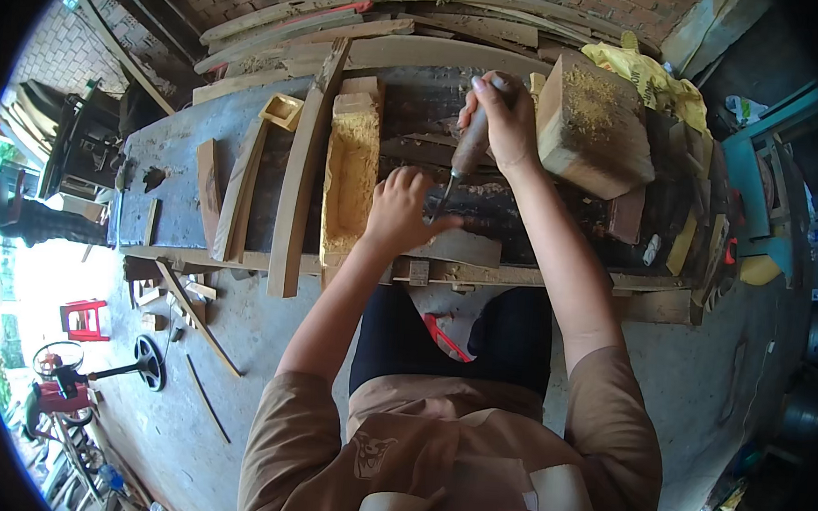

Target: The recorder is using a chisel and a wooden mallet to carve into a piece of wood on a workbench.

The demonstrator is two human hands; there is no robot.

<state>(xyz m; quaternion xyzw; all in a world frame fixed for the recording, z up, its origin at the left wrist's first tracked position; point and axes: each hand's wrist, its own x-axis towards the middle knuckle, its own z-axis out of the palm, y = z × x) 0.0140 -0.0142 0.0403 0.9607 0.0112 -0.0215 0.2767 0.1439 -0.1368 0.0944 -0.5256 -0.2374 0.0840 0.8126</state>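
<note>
My right hand is wrapped round the upper end of a wooden-handled chisel. The tool stands tilted over the bench, its metal blade pointing down toward me. Close to the blade is my left hand, its thumb stretched out to the right and its fingers apart. I see nothing held in it; its fingertips are partly hidden. Just left of that hand lies a hollowed yellow wooden block with a long trough cut in it. Below the blade, a flat wooden piece rests near the bench's front edge.
A big square wood block topped with sawdust stands at the right, beside a yellow sack. Long planks lie across the dark bench at left. A small yellow wooden box sits behind them. A red stool stands on the floor.
</note>
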